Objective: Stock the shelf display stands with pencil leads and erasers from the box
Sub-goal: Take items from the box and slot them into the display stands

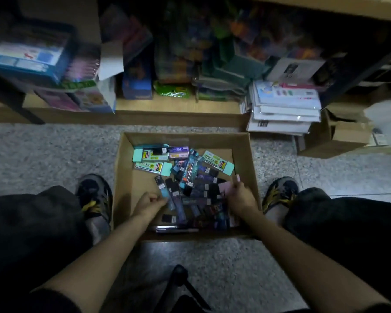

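Speckled terrazzo floor runs up to a low wooden shelf crowded with boxed and bagged stationery. Between the person's shoes stands an open cardboard box. Contents: mint-green erasers in printed sleeves along the far side; slim dark lead cases heaped loosely toward the near side. Left hand: inside the box, fingers curled, tips against a light-blue lead case — whether they pinch it cannot be told. Right hand: near the box's right wall, fingers curled round a pink pack.
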The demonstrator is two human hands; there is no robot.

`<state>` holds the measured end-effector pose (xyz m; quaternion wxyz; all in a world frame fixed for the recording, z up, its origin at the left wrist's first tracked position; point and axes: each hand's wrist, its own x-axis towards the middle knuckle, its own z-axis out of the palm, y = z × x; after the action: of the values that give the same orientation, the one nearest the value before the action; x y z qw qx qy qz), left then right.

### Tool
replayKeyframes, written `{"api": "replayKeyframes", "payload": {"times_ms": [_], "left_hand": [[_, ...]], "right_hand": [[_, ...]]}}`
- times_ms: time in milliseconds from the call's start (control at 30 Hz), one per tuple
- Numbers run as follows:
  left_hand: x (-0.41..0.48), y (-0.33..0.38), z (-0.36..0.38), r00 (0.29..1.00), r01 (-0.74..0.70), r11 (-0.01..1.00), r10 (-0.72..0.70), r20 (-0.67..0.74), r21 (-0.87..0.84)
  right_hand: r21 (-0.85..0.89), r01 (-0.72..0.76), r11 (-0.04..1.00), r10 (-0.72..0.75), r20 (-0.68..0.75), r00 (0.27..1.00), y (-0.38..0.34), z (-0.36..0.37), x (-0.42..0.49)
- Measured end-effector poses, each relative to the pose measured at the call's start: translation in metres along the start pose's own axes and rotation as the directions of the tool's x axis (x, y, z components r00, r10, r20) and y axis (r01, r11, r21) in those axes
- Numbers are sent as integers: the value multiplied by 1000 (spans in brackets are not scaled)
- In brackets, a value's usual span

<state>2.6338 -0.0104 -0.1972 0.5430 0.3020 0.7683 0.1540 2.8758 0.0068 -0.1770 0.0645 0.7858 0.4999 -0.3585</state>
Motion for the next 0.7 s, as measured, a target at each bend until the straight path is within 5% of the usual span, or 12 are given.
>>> {"api": "replayKeyframes", "payload": {"times_ms": [200, 333, 700], "left_hand": [[6, -1, 21, 992, 108, 987, -98, 83, -123], [8, -4, 28, 987, 141, 977, -126, 98, -159], [20, -11, 38, 988, 151, 945, -142, 51, -289]], "right_hand": [[275, -105, 956, 167, -214, 963, 1, 49, -13], [366, 24, 930, 38, -162, 986, 3, 44, -7], [368, -141, 919, 167, -42, 985, 8, 49, 2]]}}
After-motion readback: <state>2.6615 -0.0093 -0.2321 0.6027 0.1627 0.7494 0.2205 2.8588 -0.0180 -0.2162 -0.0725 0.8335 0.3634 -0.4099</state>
